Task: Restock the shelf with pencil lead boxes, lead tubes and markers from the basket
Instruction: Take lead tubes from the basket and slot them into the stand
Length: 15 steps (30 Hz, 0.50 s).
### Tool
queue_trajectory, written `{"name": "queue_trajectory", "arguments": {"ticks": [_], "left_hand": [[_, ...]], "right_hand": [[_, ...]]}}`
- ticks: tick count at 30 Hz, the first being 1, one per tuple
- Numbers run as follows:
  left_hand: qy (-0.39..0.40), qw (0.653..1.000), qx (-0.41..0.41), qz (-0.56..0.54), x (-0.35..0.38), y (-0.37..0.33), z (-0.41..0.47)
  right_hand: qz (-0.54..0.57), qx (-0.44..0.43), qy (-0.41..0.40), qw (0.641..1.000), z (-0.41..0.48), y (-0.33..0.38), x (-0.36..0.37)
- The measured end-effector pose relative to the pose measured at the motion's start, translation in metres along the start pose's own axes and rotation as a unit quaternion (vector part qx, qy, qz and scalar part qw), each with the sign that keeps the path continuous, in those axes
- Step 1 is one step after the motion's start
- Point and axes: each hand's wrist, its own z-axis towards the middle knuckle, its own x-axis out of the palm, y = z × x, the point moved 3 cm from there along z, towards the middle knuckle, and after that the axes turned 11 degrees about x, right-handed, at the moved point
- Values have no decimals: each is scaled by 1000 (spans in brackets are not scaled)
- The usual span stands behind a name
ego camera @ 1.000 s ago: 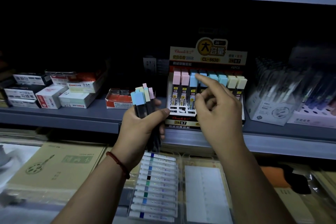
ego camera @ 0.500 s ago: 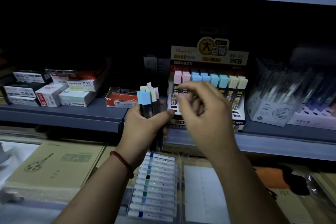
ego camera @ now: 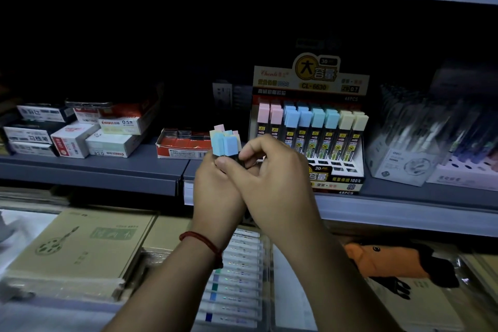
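My left hand (ego camera: 215,197) grips a bunch of lead tubes (ego camera: 225,143) with blue, pink and yellow caps, held upright in front of the shelf edge. My right hand (ego camera: 272,178) has come against the bunch, its thumb and fingers pinching one tube just below the caps. Behind them on the grey shelf (ego camera: 107,170) stands the lead tube display box (ego camera: 312,121) with rows of pink, blue and yellow capped tubes; its front slots are empty. Lead boxes (ego camera: 113,140) are stacked at the shelf's left.
An open red box (ego camera: 183,145) sits left of the display. Clear pen packs (ego camera: 420,137) stand at the right. Below the shelf lie kraft notebooks (ego camera: 80,245), a marker set (ego camera: 234,277) and an orange plush case (ego camera: 390,261).
My right hand left the display box, moved left and down, and now pinches a tube in the bunch. My left hand stayed in place.
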Motion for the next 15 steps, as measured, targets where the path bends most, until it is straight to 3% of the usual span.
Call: {"name": "queue_trajectory", "arguments": {"ticks": [4, 9, 15], "left_hand": [[-7, 1000, -11, -3, 0, -3, -1], [5, 999, 15, 42, 1, -5, -2], [19, 995, 51, 84, 1, -10, -6]], "right_hand": [[55, 17, -5, 998, 0, -5, 0], [14, -12, -77, 997, -3, -6, 4], [56, -41, -152, 986, -2, -3, -2]]}}
